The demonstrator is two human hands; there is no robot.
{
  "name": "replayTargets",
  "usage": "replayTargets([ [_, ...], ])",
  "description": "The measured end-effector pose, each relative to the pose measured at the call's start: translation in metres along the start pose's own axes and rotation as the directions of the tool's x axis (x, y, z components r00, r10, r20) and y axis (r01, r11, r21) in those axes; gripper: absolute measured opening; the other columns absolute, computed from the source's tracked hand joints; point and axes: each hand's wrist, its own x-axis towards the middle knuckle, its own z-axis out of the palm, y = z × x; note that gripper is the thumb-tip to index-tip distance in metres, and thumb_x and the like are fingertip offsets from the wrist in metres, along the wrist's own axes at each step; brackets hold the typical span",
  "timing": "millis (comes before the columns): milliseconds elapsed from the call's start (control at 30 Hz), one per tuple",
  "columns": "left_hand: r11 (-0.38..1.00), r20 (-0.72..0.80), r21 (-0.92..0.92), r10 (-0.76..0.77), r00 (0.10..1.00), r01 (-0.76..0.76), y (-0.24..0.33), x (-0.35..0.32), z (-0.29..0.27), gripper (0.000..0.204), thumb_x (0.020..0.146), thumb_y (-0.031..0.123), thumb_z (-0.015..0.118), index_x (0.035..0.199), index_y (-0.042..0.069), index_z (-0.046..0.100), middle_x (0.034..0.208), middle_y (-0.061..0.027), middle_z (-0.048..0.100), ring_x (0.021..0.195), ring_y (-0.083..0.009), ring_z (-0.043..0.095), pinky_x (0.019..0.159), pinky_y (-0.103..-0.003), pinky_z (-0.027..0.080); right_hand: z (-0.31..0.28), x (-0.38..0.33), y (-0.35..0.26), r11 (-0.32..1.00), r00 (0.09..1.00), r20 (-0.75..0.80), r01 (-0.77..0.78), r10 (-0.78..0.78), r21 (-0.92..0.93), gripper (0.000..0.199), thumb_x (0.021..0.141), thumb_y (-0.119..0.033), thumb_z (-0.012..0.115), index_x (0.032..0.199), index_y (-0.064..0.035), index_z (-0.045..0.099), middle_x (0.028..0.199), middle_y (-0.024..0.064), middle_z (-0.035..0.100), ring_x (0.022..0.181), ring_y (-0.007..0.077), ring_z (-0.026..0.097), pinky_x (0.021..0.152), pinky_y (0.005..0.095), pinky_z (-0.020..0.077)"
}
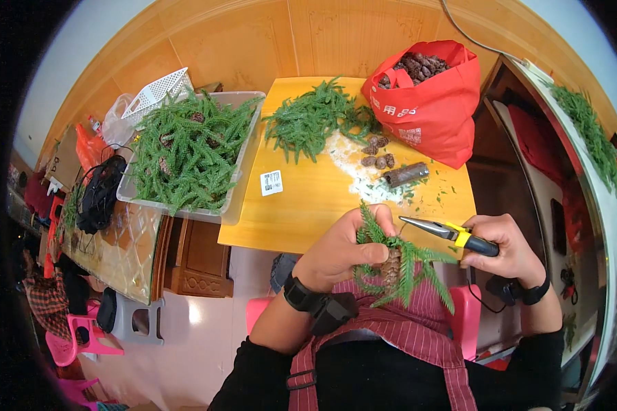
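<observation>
My left hand (353,248) is closed on a green artificial pine sprig (411,264), just past the near edge of the yellow table (281,222). A brown pine cone (391,267) hangs among its needles below my thumb. In my right hand (504,246) is a pair of long-nose pliers (452,234) with black and yellow handles. Their pointed jaws reach left, close to the top of the sprig. Whether the tips touch a wire there is too small to tell.
A clear plastic bin (243,164) heaped with green sprigs stands at the left. More sprigs (315,120) lie at the table's back, beside a red bag (428,103) of pine cones. Loose cones (377,154), a brown tube (406,175), white powder (356,171) and a label (271,183) are on the tabletop.
</observation>
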Motion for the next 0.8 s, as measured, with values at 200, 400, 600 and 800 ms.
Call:
replayTargets([
  [200,0.431,-0.002,0.893,0.298,0.955,-0.132,0.009,0.008,0.005,0.018,0.073,0.0,0.065,0.084,0.003,0.052,0.087,-0.0108,0.06,0.073,-0.0166,0.059,0.061,-0.028,0.048,-0.002,-0.002,-0.025,0.974,0.993,-0.098,-0.086,0.067,-0.21,0.025,0.068,-0.015,0.071,0.061,-0.0011,0.051,0.053,0.0104,0.045,0.047,0.0259,0.047,0.046,0.0319,0.0361],
  [400,0.065,0.092,0.989,0.444,0.891,-0.134,0.009,0.009,0.014,0.014,0.074,-0.001,0.064,0.083,0.001,0.053,0.084,-0.0079,0.061,0.077,-0.0125,0.058,0.068,-0.028,0.047,-0.001,-0.001,-0.027,0.946,0.971,-0.151,-0.217,0.184,-0.243,0.021,0.069,-0.015,0.069,0.064,-0.0011,0.054,0.056,0.0117,0.048,0.055,0.0265,0.051,0.05,0.033,0.0396],
  [600,0.825,-0.173,0.557,0.233,0.957,-0.101,0.014,0.002,0.005,0.022,0.072,0.0,0.066,0.087,0.004,0.05,0.09,-0.0091,0.058,0.08,-0.0151,0.057,0.069,-0.026,0.046,-0.008,-0.004,-0.008,0.996,0.995,-0.02,-0.093,0.093,-0.009,0.025,0.069,-0.021,0.068,0.085,-0.0014,0.065,0.077,0.0086,0.063,0.079,0.0214,0.057,0.079,0.0318,0.0412],
  [800,0.989,-0.081,0.145,0.013,0.997,-0.001,0.004,0.003,-0.005,0.03,0.071,0.007,0.07,0.09,0.006,0.047,0.091,-0.0116,0.057,0.078,-0.0168,0.057,0.066,-0.027,0.047,-0.004,-0.002,0.006,0.998,1.0,0.025,-0.014,0.012,0.062,0.031,0.07,-0.026,0.068,0.085,0.0008,0.064,0.079,0.0085,0.064,0.083,0.0229,0.056,0.087,0.0351,0.0365],
])
